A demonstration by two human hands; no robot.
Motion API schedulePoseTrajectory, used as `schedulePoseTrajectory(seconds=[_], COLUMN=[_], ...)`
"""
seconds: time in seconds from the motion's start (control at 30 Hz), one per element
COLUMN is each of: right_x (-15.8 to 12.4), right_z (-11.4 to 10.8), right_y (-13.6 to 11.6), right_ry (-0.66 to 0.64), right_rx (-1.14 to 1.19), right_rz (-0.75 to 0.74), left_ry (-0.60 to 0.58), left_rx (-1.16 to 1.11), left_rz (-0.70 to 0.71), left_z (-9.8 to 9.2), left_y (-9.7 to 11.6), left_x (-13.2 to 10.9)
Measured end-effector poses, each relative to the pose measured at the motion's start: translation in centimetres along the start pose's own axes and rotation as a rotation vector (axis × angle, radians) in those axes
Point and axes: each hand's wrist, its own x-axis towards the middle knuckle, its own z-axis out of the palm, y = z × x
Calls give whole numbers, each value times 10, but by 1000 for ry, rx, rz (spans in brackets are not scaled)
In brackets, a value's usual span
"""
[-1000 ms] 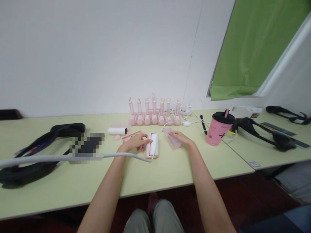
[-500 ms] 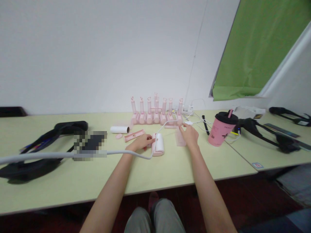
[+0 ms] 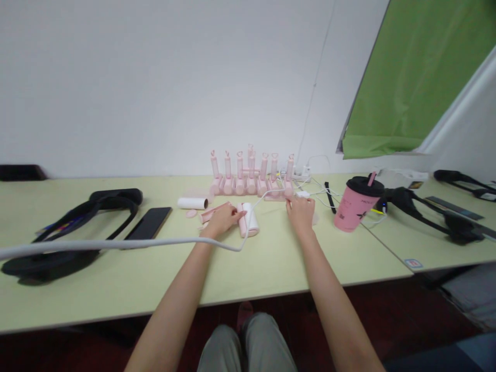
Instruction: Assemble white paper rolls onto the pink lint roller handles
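Observation:
My left hand (image 3: 222, 219) is closed, its thumb and fingertips on the near-left side of a pink-and-white piece that looks like a lint roller (image 3: 251, 222) lying on the table. Under and beside that hand lies a pink half-shell (image 3: 209, 213), partly covered. My right hand (image 3: 301, 213) rests lower right of a row of pink rollers with clear handles (image 3: 251, 185). Its fingers are curled down, and what they hold, if anything, is hidden. A sliver of a translucent pink cover (image 3: 315, 219) shows beside its wrist.
A white roll (image 3: 192, 203) and a pink disc (image 3: 191, 213) lie left of my left hand. Farther left are a phone (image 3: 149, 224) and a black headset (image 3: 73, 258). A pink cup (image 3: 357, 204) stands right. A white cable (image 3: 155, 242) crosses the view; others tangle behind.
My right hand has come over the translucent cover, its fingers now more curled, hiding most of it. My left hand has shifted its grip along the lint roller, which has turned slightly.

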Motion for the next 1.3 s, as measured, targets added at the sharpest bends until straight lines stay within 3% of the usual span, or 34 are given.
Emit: schedulePoseTrajectory(seconds=[0.07,0.17,0.23,0.3,0.43,0.6,0.7,0.83,1.07,1.3], right_x=[-2,-8,-11,-12,-13,-11,-13,-17,-15,-18], right_z=[6,23,35,44,50,46,41,35,32,33], right_y=[-17,-38,-45,-46,-43,-41,-41,-43,-48,-52], right_ry=[-90,-354,-415,-398,-386,-378,-411,-470,-399,-276], right_rx=[215,675,868,929,897,865,800,713,604,439], right_rz=[15,-4,-17,2,12,-25,-112,-207,-159,-101], left_ry=[84,208,200,101,-113,-181,-114,-16,123,273], left_rx=[-10,-72,-175,-366,-759,-963,-918,-677,-531,-481], left_rz=[-32,-29,-9,19,82,102,77,128,177,93], left_z=[1,6,11,16,21,9,3,6,11,21], left_y=[12,32,40,41,34,33,37,41,46,55], left_x=[-3,-9,-11,-11,-7,-7,-9,-7,1,0])
